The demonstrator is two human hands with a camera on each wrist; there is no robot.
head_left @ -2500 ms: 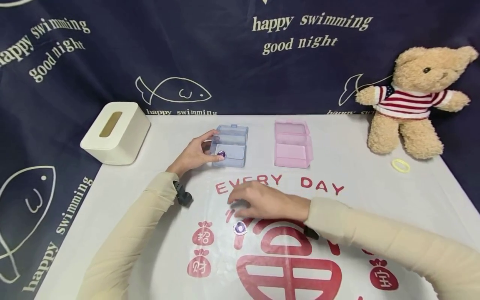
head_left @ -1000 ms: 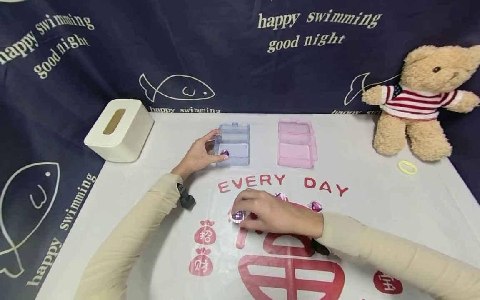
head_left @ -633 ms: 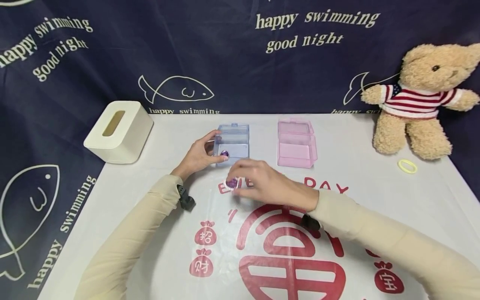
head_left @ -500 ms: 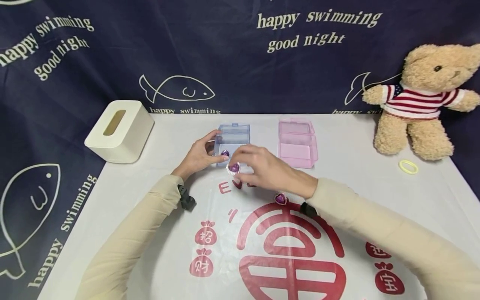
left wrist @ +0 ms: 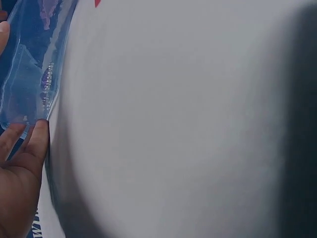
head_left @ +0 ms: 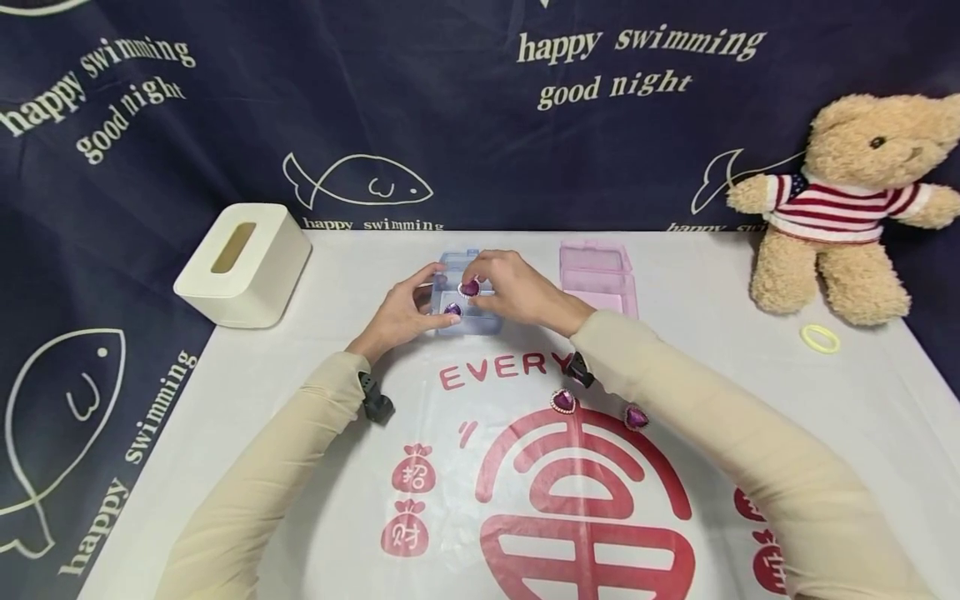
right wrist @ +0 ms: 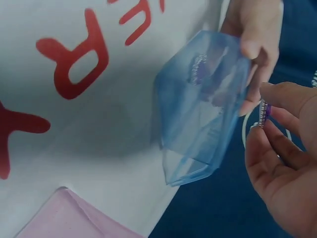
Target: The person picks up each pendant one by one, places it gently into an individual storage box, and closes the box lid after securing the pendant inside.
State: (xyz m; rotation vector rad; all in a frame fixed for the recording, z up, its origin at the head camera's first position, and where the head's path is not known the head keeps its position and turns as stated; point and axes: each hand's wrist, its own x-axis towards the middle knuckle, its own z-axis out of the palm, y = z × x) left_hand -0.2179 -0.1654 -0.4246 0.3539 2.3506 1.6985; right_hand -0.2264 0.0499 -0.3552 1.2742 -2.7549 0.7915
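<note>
My left hand [head_left: 397, 315] grips the left side of a lidded clear blue plastic box [head_left: 480, 324], whose lid stands open at the back. A purple heart-shaped gem [head_left: 453, 309] with a silver beaded rim lies inside, near the left thumb. Over the box, my right hand [head_left: 517, 287] pinches a second heart gem [head_left: 469, 287] between thumb and fingers. The right wrist view shows that held gem [right wrist: 263, 113] edge-on, beside the box's opening. Two more heart gems, one [head_left: 563, 402] left and one [head_left: 635, 417] right, lie on the tablecloth below the right forearm.
An open pink box [head_left: 597, 257] stands right of the blue one, partly behind the right hand and sleeve. A white tissue box [head_left: 247, 267] is at the back left. At the right sit a teddy bear [head_left: 836, 208] and a yellow ring [head_left: 820, 338].
My right hand took up a heart gem from the cloth near the printed red arcs and carried it away from me to the blue box. The left hand keeps its grip on the box.
</note>
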